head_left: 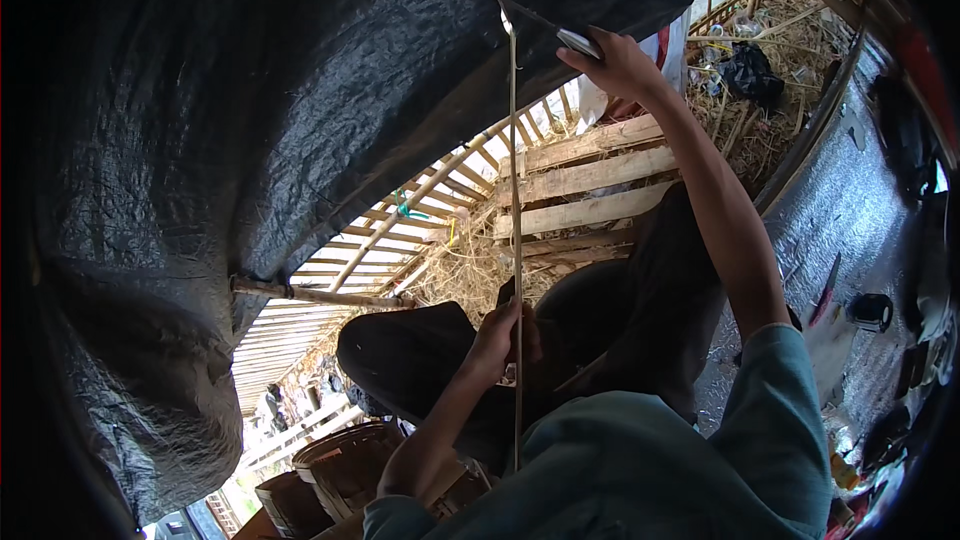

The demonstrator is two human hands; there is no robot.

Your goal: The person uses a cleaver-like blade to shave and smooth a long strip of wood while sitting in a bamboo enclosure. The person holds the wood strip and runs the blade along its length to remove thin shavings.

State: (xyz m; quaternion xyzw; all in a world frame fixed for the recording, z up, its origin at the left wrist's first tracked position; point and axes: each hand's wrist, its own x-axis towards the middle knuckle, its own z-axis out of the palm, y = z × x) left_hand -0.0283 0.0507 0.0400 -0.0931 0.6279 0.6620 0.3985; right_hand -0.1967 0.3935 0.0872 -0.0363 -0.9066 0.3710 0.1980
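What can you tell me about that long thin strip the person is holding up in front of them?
The strip is a long, narrow, pale sliver that looks like split bamboo. It runs nearly straight up and down the middle of the view. The left hand grips it low down, near the lap, and its lower end passes on toward the teal shirt. At the top, the right hand holds a knife blade against it, in front of the black tarpaulin.

We count one long bamboo strip, one knife and two hands. We also count three pale wooden planks and two woven baskets.
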